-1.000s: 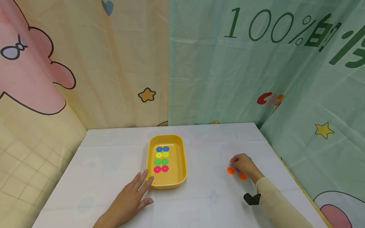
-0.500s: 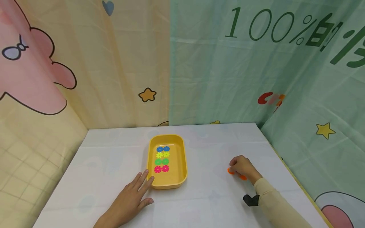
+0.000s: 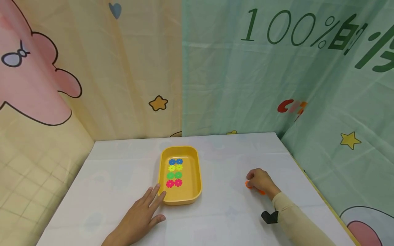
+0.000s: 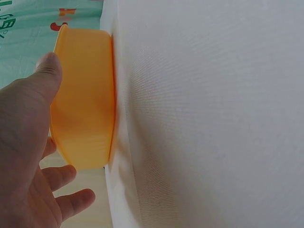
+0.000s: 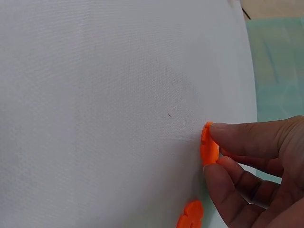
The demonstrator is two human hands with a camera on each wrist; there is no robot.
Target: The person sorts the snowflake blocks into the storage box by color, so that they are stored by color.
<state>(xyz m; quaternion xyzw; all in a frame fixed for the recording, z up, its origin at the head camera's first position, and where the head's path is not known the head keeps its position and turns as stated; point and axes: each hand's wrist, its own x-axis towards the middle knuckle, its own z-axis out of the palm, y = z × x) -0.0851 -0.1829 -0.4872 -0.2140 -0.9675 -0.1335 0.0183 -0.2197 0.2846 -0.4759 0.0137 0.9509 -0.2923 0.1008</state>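
A yellow tray (image 3: 191, 194) stands on the white table, holding flower-shaped plastic discs in pairs: blue (image 3: 175, 161), yellow (image 3: 175, 167), green (image 3: 174, 175) and pink (image 3: 174, 183). My left hand (image 3: 138, 213) lies at the tray's near left corner, fingers spread and straight, fingertips at the rim. Off to the right, my right hand (image 3: 261, 181) pinches an orange flower-shaped disc (image 5: 209, 147) between thumb and finger, as the right wrist view shows. A second orange disc (image 5: 191, 214) lies close by on the cloth, partly hidden by the hand in the head view.
White cloth covers the table (image 3: 221, 218). Printed curtains (image 3: 227, 85) hang behind it and along both sides. A black strap-like piece (image 3: 269, 217) juts from the right sleeve. The table's right edge (image 3: 320, 194) runs beyond that forearm.
My right hand has shifted slightly left and down onto the left orange disc and now pinches it. The left hand and tray have stayed put.
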